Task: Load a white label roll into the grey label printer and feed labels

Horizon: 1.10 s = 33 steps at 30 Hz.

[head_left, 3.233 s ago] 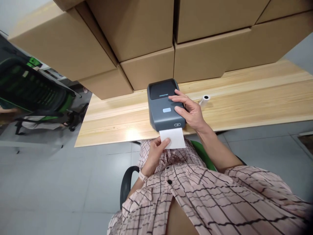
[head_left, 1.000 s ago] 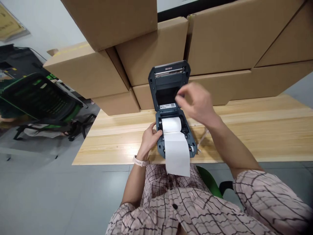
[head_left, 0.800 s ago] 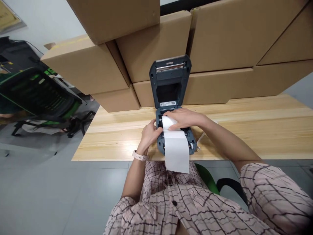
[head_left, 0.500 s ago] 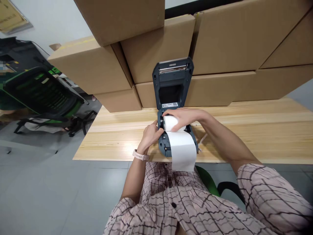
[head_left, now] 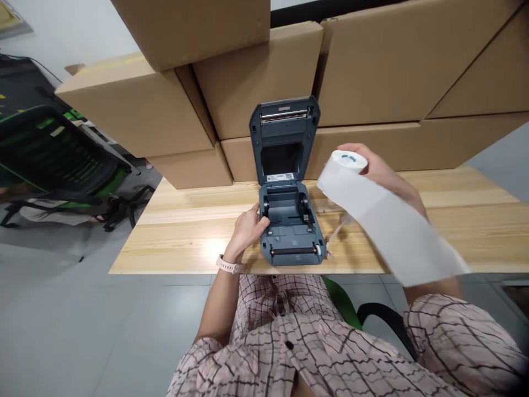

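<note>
A dark grey label printer [head_left: 289, 234] stands on the wooden table with its lid [head_left: 285, 138] tipped up and back. Inside, the two roll holders are bare, and a black roller runs along the front. My left hand [head_left: 248, 229] grips the printer's left side, thumb over the rim and fingers along the outer wall. To the right of the printer, my right hand [head_left: 382, 171] holds a white label roll [head_left: 349, 161] up in the air, its blue-marked core end tilted upward. A long loose strip of the roll hangs toward my right forearm and hides part of it.
Cardboard boxes [head_left: 372, 71] are stacked along the table's back, one jutting forward at upper left. A pale cord [head_left: 338, 229] lies right of the printer on the wooden table [head_left: 173, 237]. An office chair [head_left: 58, 154] and part of a person are at the left.
The label roll has come out of the printer and moved up and right in my right hand, its strip trailing. My left hand stays at the printer's left side. The view has shifted slightly.
</note>
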Available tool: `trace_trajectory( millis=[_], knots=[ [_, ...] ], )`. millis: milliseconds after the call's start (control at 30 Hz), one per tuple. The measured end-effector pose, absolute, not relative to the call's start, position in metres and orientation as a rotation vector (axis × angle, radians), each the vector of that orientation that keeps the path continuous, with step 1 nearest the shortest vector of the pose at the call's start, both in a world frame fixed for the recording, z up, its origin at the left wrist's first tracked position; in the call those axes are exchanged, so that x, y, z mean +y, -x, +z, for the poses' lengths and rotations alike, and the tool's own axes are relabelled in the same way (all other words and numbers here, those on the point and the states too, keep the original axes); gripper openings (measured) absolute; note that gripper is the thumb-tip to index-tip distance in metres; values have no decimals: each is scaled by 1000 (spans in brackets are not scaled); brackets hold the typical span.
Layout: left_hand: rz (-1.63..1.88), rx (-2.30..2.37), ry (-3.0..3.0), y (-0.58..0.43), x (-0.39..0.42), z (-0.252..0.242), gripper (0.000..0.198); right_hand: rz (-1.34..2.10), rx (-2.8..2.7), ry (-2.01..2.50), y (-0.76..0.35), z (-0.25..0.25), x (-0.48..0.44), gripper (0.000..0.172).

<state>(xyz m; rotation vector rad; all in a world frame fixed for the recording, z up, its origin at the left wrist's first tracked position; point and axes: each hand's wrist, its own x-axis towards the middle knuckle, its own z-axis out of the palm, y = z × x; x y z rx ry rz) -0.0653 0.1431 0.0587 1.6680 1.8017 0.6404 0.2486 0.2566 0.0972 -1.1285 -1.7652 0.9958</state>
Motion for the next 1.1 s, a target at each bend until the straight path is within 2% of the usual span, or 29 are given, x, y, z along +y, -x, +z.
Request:
trace_trajectory(
  millis=[67,267,400,533,733,833,933,1000,1100],
  knots=[
    [658,1797,-1651,65,143,58,43,1205,-1681,1177,-247,83,275,82],
    [687,1776,-1621,65,142,57,45,1217,-1755,1206,-241,43,309,83],
    [680,1786,-1632,64,141,58,49,1365,-1702,1273,-234,29,303,90],
    [676,1791,-1651,64,141,58,49,1357,-1688,1156,-257,20,296,97],
    [692,1777,-1669,67,144,53,44,1458,-1618,1108,-326,9,255,66],
    [702,1772,-1662,67,145,51,43,1578,-1749,1149,-320,9,232,71],
    [728,1751,-1651,66,144,50,43,1600,-1842,1218,-301,15,223,62],
    [736,1743,-1645,66,143,50,44,1511,-1905,1244,-298,22,218,59],
    [734,1742,-1635,66,143,50,46,1233,-1941,1237,-317,33,200,70]
  ],
)
